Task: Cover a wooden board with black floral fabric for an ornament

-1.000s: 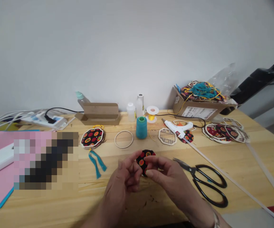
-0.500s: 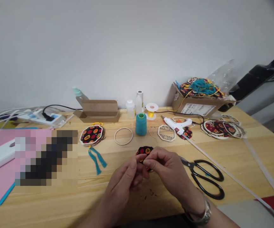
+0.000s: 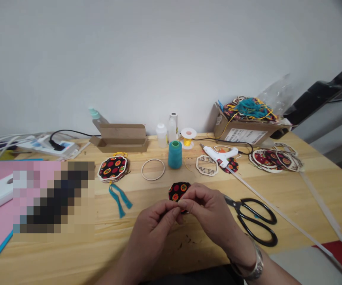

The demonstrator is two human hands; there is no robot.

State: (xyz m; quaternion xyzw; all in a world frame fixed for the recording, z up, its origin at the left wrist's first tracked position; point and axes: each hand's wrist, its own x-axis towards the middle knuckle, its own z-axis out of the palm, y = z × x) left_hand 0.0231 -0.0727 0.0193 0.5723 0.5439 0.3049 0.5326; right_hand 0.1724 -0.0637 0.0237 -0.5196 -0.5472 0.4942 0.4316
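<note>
My left hand (image 3: pixel 159 223) and my right hand (image 3: pixel 208 211) meet at the fingertips over the front middle of the table. Both are closed in a pinch; whatever lies between the fingers is too small to make out. Just beyond and partly under them is a round black fabric piece (image 3: pixel 176 192) with red and orange patterns, its near side hidden by my fingers. Large black-handled scissors (image 3: pixel 258 219) lie right of my right hand, blades partly covered by it. A teal thread spool (image 3: pixel 175 155) stands farther back, beside a thin wooden ring (image 3: pixel 153 170).
A white glue gun (image 3: pixel 220 155) with a long glue stick lies by a wooden lattice frame (image 3: pixel 206 174). Stacked patterned pieces with a teal tassel (image 3: pixel 119 200) sit left. Behind are an open cardboard box (image 3: pixel 121 144), bottles (image 3: pixel 161 136), a yellow thread spool (image 3: pixel 188 140) and a filled carton (image 3: pixel 243 136).
The fingers of my left hand have drawn together into a pinch against my right fingertips. More of the fabric piece shows. The view has shifted slightly.
</note>
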